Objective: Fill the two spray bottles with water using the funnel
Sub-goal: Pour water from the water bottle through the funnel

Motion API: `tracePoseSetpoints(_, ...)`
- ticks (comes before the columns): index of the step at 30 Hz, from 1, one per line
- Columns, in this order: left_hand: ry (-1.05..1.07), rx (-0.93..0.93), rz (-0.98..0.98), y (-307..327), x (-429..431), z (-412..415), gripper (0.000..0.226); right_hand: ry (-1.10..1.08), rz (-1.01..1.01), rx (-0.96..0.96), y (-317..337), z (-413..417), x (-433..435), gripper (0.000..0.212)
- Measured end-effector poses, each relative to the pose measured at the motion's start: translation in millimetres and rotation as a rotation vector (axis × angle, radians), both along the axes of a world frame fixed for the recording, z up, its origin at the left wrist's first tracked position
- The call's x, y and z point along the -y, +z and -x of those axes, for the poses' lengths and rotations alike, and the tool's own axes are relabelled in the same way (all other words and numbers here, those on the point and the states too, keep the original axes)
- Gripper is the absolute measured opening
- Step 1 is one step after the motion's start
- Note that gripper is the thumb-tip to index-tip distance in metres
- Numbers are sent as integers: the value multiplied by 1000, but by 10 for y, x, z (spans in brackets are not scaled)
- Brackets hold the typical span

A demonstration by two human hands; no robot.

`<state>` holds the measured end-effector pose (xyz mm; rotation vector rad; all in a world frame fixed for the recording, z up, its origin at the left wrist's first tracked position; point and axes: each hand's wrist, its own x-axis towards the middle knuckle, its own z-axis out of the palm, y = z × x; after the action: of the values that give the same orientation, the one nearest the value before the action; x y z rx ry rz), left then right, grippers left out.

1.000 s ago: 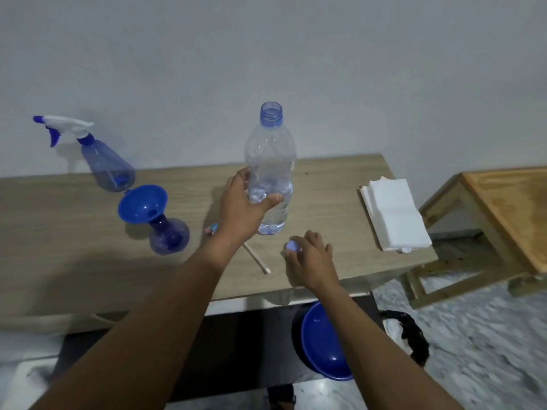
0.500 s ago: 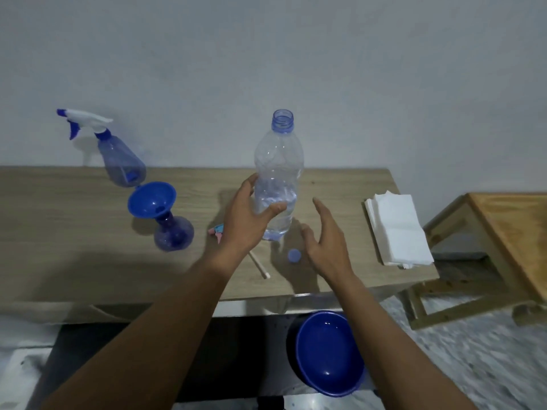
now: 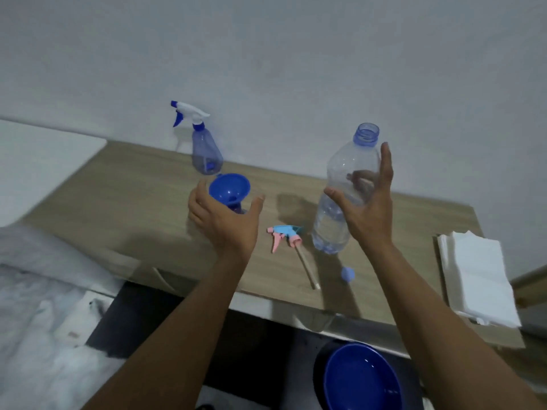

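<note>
The clear plastic water bottle (image 3: 344, 199) stands on the wood-grain bench (image 3: 133, 202) right of centre. Its long axis leans a little, and the uncapped blue-tinted mouth points up and slightly right. Water fills only its ribbed lower part. The right hand (image 3: 367, 217) grips it at mid-height, thumb on the near side. The curled fingers (image 3: 359, 179) show through the plastic behind, and one finger stretches up along the shoulder.

The blue funnel (image 3: 229, 189), a smooth glossy cone, faces mouth-up with its spout down in the neck of the second spray bottle (image 3: 236, 207). That bottle is mostly hidden by the left hand (image 3: 225, 223). This hand is spread wide, thumb right and fingers left of the funnel, clasping nothing that I can see. Whether it touches is unclear.

Against the wall the other spray bottle (image 3: 207, 152), translucent blue and pear-shaped, stands upright with its white trigger nozzle pointing left. A loose pink and pale-blue trigger head (image 3: 285, 235) lies flat between the hands, its dip tube (image 3: 307, 267) running towards the near edge. A small blue cap (image 3: 347, 273) lies just beside the tube. Folded white napkins (image 3: 473, 273) sit stacked at the right end, and a blue bowl (image 3: 361, 377) sits below the bench.
</note>
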<state>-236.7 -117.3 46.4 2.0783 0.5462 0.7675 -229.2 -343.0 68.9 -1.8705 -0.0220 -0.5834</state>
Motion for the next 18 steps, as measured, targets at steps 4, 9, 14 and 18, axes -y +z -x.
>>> tracePoseSetpoints(4, -153, -128, 177, -164, -280, -214, 133, 6, 90, -15, 45, -132, 5, 103)
tracePoseSetpoints(9, -226, -200, 268, -196, -447, -330, 137, 169, 222, -84, 298, -320, -62, 98)
tracePoseSetpoints(14, -292, -191, 288, -86, -490, -313, 112, 322, 449, -139, 798, -498, -117, 95)
tracePoseSetpoints(18, -330, -140, 227, -22, -518, -285, 59, 501, 731, -192, 1069, -587, -320, 96)
